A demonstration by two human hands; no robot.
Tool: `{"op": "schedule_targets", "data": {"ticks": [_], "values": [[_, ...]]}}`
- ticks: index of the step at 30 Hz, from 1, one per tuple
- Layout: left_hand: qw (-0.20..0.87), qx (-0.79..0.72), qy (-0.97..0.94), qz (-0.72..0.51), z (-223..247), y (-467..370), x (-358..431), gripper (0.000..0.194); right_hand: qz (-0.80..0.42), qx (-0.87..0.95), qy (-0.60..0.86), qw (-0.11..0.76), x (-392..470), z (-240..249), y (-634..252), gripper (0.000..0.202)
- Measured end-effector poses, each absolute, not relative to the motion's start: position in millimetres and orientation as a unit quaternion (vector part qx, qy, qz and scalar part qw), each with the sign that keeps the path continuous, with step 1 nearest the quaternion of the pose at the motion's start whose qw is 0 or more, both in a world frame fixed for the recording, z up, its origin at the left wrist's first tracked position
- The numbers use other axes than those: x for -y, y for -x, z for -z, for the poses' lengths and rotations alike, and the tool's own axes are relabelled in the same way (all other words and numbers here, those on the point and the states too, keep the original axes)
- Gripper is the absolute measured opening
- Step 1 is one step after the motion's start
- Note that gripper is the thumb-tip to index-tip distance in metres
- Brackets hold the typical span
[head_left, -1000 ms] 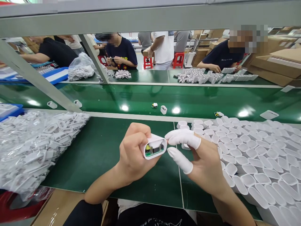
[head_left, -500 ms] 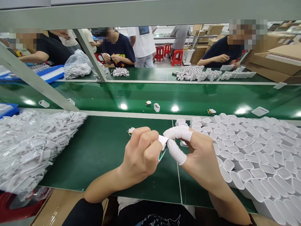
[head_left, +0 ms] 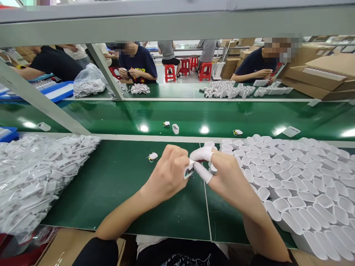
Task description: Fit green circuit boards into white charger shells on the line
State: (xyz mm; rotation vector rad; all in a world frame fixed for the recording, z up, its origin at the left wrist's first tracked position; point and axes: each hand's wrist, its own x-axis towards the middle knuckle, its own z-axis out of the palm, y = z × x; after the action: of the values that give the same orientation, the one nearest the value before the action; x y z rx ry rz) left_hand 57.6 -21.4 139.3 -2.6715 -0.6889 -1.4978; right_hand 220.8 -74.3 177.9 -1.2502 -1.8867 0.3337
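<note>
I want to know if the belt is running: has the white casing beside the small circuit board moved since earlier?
Yes: the white casing has shifted left, farther from the bench seam.

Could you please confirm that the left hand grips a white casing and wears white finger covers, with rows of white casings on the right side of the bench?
Not quite: the head view shows the white finger covers on the right hand. The left hand grips a white casing, with rows of white casings on the right side of the bench.

1 white housing [head_left: 191, 163], tilted, open end rightward, green board [head_left: 189, 172] inside, held aloft
</note>
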Motion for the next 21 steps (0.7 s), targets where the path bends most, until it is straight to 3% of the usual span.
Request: {"op": "schedule_targets", "data": {"ticks": [3,8,11,16,21], "values": [[-0.164,0.336,0.838,0.397,-118.0,-73.0,-6.9,0.037,-0.163,0.769,0.529,0.319,64.2,-180.5,-247.5,0.024],[-0.233,0.443,0.798,0.337,-89.9,-117.5,-79.0,0.027,-0.131,0.724,0.666,0.123,61.4,-169.4,-295.6,0.028],[-0.287,0.472,0.773,0.313,-84.4,-139.0,-112.8,0.031,-0.097,0.719,0.687,0.049,71.4,-140.8,-295.6,0.034],[-0.386,0.456,0.744,0.3,-90.3,-145.7,-128.6,0.036,-0.018,0.719,0.694,-0.019,82.1,-91.5,-279.9,0.039],[-0.506,0.379,0.729,0.264,-101.3,-115.3,-102.0,0.038,-0.007,0.763,0.646,-0.004,75.1,-96.4,-279.9,0.038]]}}
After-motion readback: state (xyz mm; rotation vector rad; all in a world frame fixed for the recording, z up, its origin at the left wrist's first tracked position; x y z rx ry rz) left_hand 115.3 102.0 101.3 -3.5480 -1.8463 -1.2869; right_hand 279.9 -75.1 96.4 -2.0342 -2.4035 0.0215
